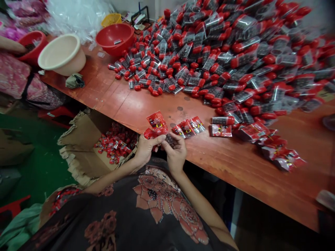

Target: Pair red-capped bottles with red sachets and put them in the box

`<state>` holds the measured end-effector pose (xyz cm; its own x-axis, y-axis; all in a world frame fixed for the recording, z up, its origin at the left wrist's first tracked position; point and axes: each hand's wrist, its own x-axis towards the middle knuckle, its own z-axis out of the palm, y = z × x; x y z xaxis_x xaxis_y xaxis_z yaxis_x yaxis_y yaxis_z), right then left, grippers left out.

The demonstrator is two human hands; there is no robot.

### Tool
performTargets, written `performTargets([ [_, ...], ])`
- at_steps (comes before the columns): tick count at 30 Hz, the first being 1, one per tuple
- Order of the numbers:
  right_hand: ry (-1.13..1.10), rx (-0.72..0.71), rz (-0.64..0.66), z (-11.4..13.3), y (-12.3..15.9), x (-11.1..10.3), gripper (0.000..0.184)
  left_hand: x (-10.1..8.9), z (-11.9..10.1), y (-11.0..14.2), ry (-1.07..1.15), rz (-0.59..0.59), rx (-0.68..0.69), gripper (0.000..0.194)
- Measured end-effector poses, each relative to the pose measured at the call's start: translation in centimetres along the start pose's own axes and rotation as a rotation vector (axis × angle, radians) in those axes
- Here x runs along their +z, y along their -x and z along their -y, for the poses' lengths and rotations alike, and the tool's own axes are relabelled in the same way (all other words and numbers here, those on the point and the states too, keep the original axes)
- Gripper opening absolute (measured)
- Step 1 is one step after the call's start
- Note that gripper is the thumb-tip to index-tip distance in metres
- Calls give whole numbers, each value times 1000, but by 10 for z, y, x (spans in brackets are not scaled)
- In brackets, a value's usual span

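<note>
My left hand [146, 150] and my right hand [176, 152] meet just over the table's front edge. Between them is a red foil packet [157, 122], standing up from my left fingers. A small dark item [169, 139], possibly a clear tube, sits at my right fingertips, and I cannot tell its exact shape. Several filled red packets [187, 127] lie just beyond my right hand. A large heap of clear tubes with red caps [209, 59] covers the far side of the red-brown wooden table [110, 94].
An open cardboard box [86, 146] holding red packets stands below the table edge to my left. A red bowl [115, 38], a cream basin [62, 54] and a red basin [32, 47] stand at the back left, where a co-worker's arm [10, 44] reaches in.
</note>
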<state>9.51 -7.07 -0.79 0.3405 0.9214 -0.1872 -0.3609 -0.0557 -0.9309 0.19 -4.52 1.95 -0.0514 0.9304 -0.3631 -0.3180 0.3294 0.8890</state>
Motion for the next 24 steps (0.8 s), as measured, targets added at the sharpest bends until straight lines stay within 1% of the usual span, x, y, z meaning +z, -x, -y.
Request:
performTargets([
  [4, -16, 60, 29, 3, -2, -2, 39, -1, -3, -4, 33, -31, 31, 38],
  [9, -32, 73, 6, 2, 0, 0, 40, -2, 0, -4, -56, -90, 133, 40],
  [13, -10, 82, 8, 0, 0, 1, 40, -2, 4, -2, -92, -88, 156, 40],
  [17, -33, 93, 36, -2, -2, -2, 40, -4, 2, -3, -93, -58, 117, 36],
  [20, -60, 103, 75, -2, -5, -4, 40, -7, -2, -6, -20, -28, 63, 39],
  [24, -44, 110, 84, -1, -5, -4, 41, -8, -6, -8, 42, -43, 68, 43],
])
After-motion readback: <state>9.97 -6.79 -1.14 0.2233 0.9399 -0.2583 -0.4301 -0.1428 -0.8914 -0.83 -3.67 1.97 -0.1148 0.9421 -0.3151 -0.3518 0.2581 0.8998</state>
